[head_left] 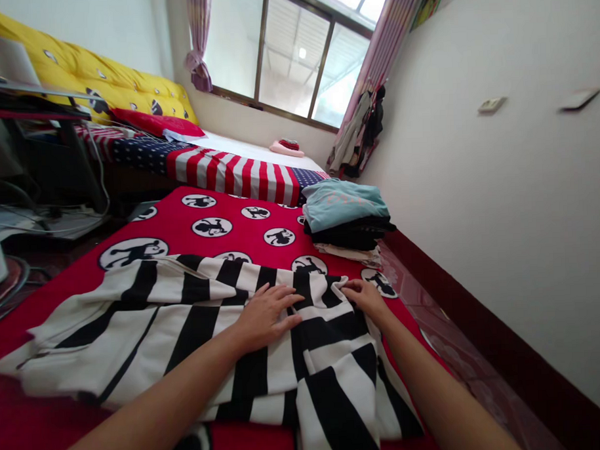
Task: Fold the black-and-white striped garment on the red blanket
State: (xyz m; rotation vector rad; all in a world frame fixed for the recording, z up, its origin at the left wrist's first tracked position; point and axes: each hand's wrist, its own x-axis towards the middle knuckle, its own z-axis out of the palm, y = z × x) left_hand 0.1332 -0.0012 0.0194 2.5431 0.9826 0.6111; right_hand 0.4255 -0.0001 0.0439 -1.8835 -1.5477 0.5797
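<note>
A black-and-white striped garment point(190, 327) lies spread over a red blanket point(176, 216) printed with dark figures in white circles. One sleeve-like part is folded across its right end and hangs toward me. My left hand point(270, 316) rests flat on the middle of the cloth, fingers spread. At the garment's far right edge, my right hand point(365, 297) pinches the fabric between thumb and fingers. Just beyond that hand stands a stack of folded clothes point(346, 213), with a light blue piece on top and black and pale ones below.
A bed point(234, 171) with a stars-and-stripes cover stands under the window, with a yellow cushioned backrest point(122, 87) behind it. To the left is a dark desk point(41, 135) with cables. A white wall point(500, 198) runs along the right, where clothes point(358, 131) hang near the curtain.
</note>
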